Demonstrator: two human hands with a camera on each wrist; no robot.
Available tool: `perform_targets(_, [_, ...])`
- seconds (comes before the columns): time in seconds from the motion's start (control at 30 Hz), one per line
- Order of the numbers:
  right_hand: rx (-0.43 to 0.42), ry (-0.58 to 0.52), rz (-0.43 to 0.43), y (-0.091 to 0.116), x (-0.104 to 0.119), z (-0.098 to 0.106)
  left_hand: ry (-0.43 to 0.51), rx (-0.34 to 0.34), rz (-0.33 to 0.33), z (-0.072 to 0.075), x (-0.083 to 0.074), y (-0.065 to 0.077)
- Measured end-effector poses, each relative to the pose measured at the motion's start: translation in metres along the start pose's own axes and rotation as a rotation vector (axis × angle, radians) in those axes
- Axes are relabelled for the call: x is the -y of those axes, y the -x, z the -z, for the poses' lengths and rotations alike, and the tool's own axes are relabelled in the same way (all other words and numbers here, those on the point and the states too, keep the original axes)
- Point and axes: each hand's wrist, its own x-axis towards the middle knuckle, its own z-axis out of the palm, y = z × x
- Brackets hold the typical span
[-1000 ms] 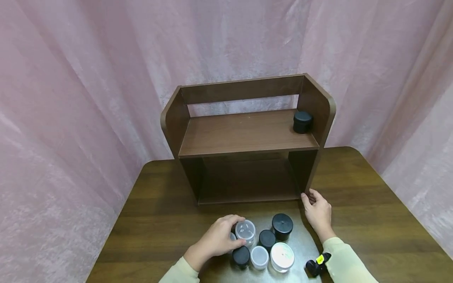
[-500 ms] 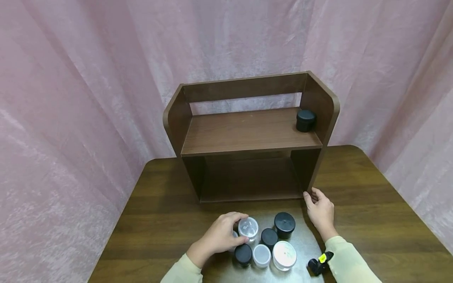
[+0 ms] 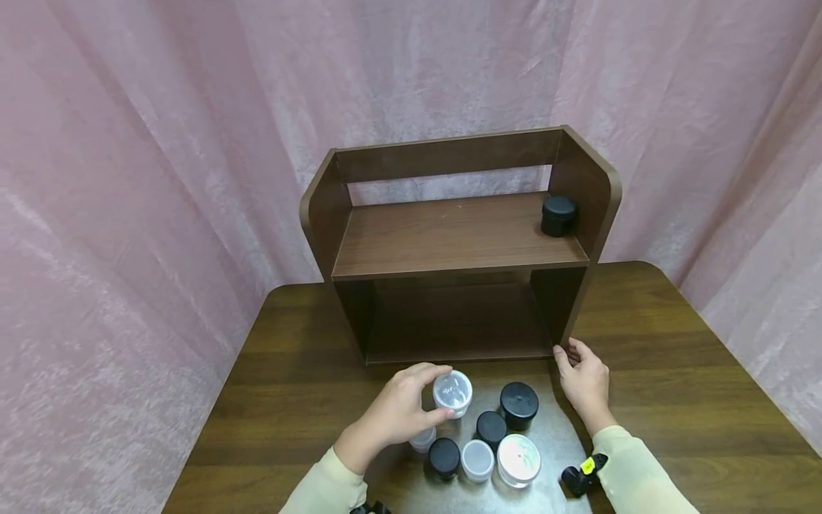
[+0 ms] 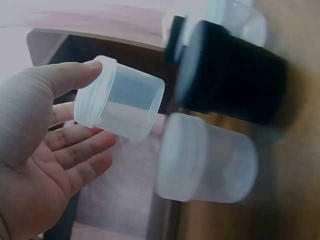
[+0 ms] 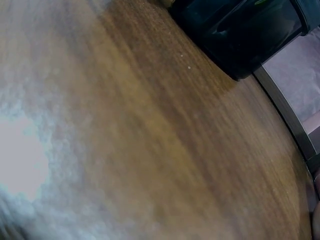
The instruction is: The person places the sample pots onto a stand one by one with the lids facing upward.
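One clear jar (image 3: 452, 392), upright, held above the table (image 3: 282, 378) before the lower front edge of the shelf (image 3: 443, 232); my left hand (image 3: 399, 405) pinches its lid (image 4: 96, 94), my right hand (image 3: 586, 384) the shelf's lower right corner. Probably light, stiff, slick plastic; I'd grip the lid's rim.

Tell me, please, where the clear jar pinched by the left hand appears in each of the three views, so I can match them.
Head: lower part, slightly right of centre, the clear jar in the left hand.
Left wrist: left of and slightly above centre, the same clear jar.
Right wrist: not in this picture.
Shared landmark: the brown wooden table, visible in all three.
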Motion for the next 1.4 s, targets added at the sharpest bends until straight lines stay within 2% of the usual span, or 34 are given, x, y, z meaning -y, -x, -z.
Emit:
perform_targets(0.27, [-0.005, 0.003, -0.004, 0.001, 0.000, 0.000, 0.020, -0.050, -0.038, 0.023, -0.014, -0.013])
perform_targets(0.5, [0.004, -0.001, -0.010, 0.001, 0.003, 0.000, 0.059, -0.146, -0.094, 0.042, -0.023, -0.026])
perform_targets(0.67, [0.011, 0.009, -0.016, 0.001, 0.002, 0.000, 0.069, -0.217, -0.136, 0.056, -0.032, -0.039])
perform_targets(0.93, [0.008, 0.005, -0.012, 0.000, 0.003, 0.001, 0.072, -0.289, -0.218, 0.076, -0.044, -0.064])
perform_targets(1.13, [0.008, 0.001, -0.008, 0.000, 0.002, 0.001, 0.094, -0.319, -0.246, 0.092, -0.056, -0.085])
perform_targets(1.4, [0.008, 0.016, -0.010, 0.001, 0.003, 0.000, 0.104, -0.320, -0.271, 0.103, -0.068, -0.113])
